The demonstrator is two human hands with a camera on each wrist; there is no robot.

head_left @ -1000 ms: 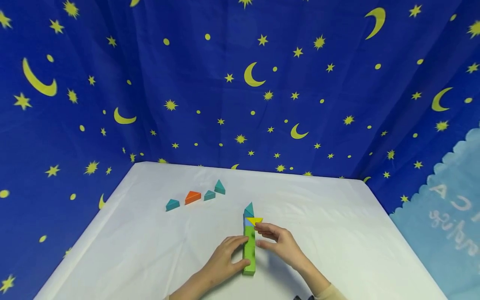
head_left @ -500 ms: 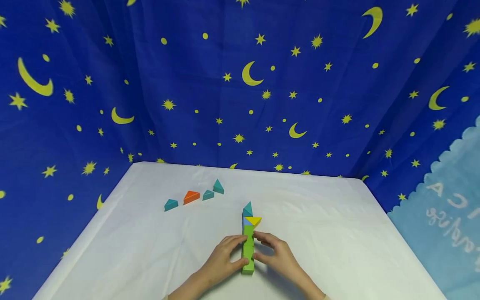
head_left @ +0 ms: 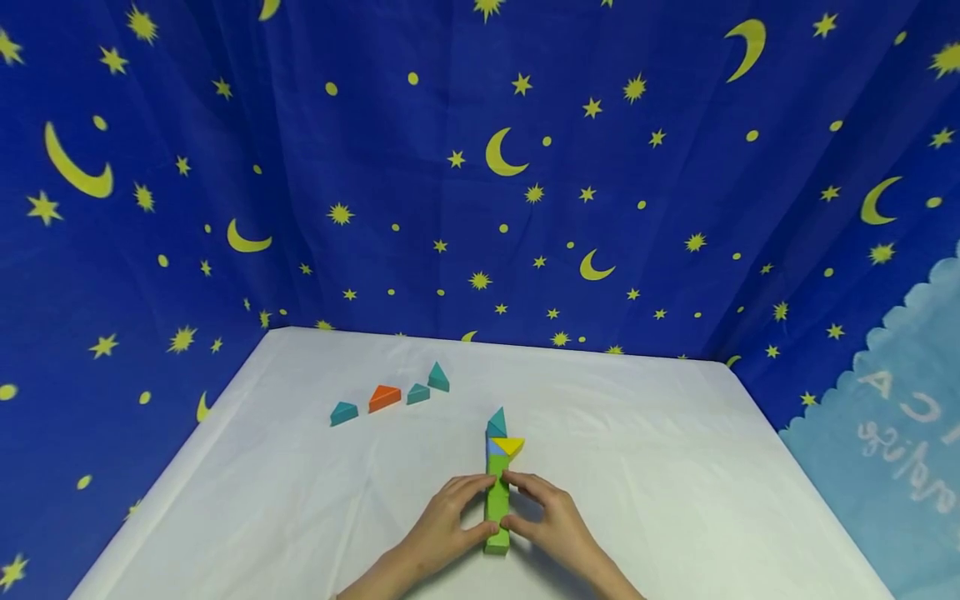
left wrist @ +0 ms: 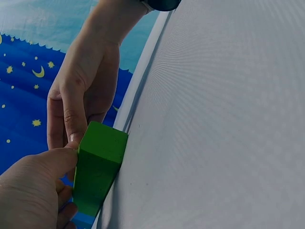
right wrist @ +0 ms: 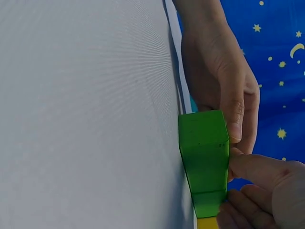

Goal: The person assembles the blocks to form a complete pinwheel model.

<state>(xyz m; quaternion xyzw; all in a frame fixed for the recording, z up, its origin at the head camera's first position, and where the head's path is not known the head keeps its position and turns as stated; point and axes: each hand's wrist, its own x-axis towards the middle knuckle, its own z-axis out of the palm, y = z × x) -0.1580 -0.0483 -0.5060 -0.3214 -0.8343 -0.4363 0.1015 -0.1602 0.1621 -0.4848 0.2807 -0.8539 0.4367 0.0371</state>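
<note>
A row of green blocks (head_left: 497, 498) lies on the white-covered table (head_left: 300, 508), end to end. Along its left side, my left hand (head_left: 444, 527) rests thumb and fingertips against the blocks. Opposite it, my right hand (head_left: 557, 523) touches the right side in the same way. Both thumbs sit near the close end of the row (left wrist: 100, 162). Beyond the green lie a light blue triangle (head_left: 494, 448) and a yellow triangle (head_left: 510, 447), which juts out to the right. Teal triangles (head_left: 497, 423) form the pointed far end. Some fingertips are hidden in the wrist views.
Loose pieces lie at the back left: a teal triangle (head_left: 344, 413), an orange triangle (head_left: 385, 397), a small teal triangle (head_left: 418, 393) and a taller teal one (head_left: 439, 377). A blue curtain (head_left: 420, 183) with stars and moons surrounds the table's far sides.
My right hand has left the yellow triangle and come back along the row to the side of the green blocks. My left hand stays in place; the head view shifts slightly.
</note>
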